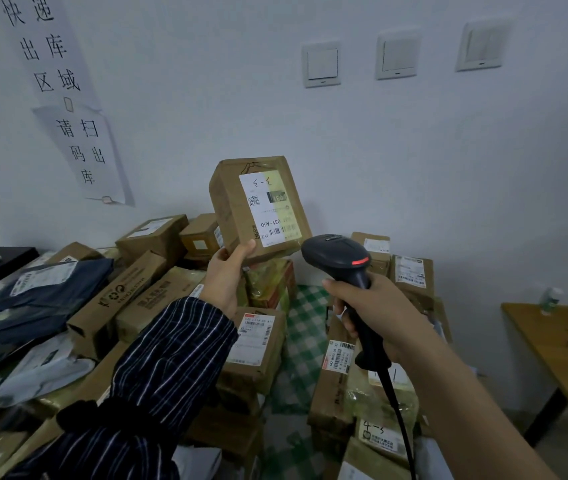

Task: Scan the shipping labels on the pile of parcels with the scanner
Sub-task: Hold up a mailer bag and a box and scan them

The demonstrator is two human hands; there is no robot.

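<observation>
Right hand [379,317] gripping scanner [338,254], left hand [223,282] holding up labelled parcel [228,213], scanner head just beside it

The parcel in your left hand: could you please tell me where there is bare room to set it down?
A strip of green checked cloth lies bare between the middle boxes and the right-hand stack. The wooden table is bare along its left edge, below the bottles. The left is crowded with dark mailers and cartons.
</observation>
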